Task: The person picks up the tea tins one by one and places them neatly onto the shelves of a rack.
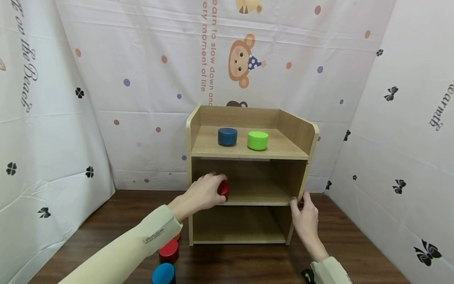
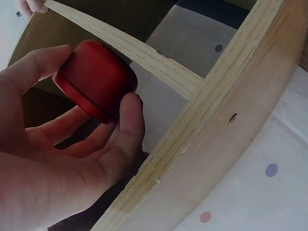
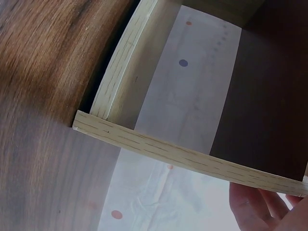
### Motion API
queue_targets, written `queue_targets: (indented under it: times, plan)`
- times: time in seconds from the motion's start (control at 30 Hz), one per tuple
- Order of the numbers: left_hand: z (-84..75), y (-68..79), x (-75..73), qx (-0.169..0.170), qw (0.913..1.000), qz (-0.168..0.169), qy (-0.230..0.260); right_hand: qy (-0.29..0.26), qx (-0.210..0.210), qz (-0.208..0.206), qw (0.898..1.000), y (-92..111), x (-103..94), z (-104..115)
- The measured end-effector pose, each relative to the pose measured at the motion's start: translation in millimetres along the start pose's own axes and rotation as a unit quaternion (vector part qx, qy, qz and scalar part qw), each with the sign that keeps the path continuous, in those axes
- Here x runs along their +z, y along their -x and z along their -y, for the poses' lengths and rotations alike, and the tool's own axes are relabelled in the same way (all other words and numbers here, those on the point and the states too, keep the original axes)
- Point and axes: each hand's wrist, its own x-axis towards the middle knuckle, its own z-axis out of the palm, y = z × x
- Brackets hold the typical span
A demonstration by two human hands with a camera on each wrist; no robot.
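Observation:
My left hand (image 1: 205,190) holds a short red cylinder (image 2: 96,79) between thumb and fingers. In the head view it is at the left front of the wooden shelf unit's middle compartment, just over the middle board (image 1: 255,197). The left wrist view shows the cylinder tilted, with a ridge around one end, close to the board and the left side panel (image 2: 231,115). My right hand (image 1: 306,217) grips the front edge of the right side panel (image 1: 306,173) at middle-board height, thumb on the inner side and fingers outside.
A blue cylinder (image 1: 227,137) and a green cylinder (image 1: 257,141) stand on the top board. Another red cylinder (image 1: 168,250) and a blue-topped one (image 1: 164,273) stand on the dark wooden table (image 1: 234,264), beside an orange thing half hidden by my left sleeve. Patterned cloth (image 1: 149,98) hangs behind.

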Motion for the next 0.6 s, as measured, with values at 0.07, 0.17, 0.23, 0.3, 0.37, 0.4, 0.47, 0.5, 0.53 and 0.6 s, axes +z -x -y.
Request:
queue_targets:
  times: [0.07,0.17,0.23,0.3,0.37,0.4,0.47,0.5,0.53,0.6]
  plan:
    - [-0.6,-2.0,0.6,-0.003,1.0,0.002,0.002,0.001,-0.001,-0.002,1.0,0,-0.1,0]
    - [-0.7,-4.6,1.4,-0.006,1.0,0.003,0.002,0.002,-0.002,-0.001,1.0,0,-0.3,0]
    - [-0.6,-6.1,1.9,-0.007,1.0,0.004,0.002,0.002,-0.003,-0.002,1.0,0,-0.3,0]
    - [-0.5,-7.5,2.2,-0.009,0.9999,0.006,0.002,0.002,-0.005,-0.003,1.0,0,-0.4,0]
    - [-0.4,-8.9,2.4,-0.011,0.9999,0.007,0.001,0.002,-0.006,-0.004,1.0,0,-0.4,1]
    - [-0.3,-9.6,2.6,-0.012,0.9999,0.008,0.001,0.001,-0.006,-0.005,1.0,0,-0.4,1]
    - [-0.1,-11.1,2.9,-0.013,0.9999,0.009,0.001,0.0,-0.006,-0.005,1.0,0,-0.5,1]
    - [-0.1,-11.8,3.1,-0.013,0.9999,0.01,0.001,-0.001,-0.006,-0.005,1.0,0,-0.5,0]
    - [-0.1,-12.6,3.3,-0.014,0.9998,0.011,0.001,-0.001,-0.005,-0.005,1.0,0,-0.4,0]
    - [0.0,-14.0,3.8,-0.015,0.9998,0.014,0.001,-0.001,-0.005,-0.005,1.0,0,-0.4,0]
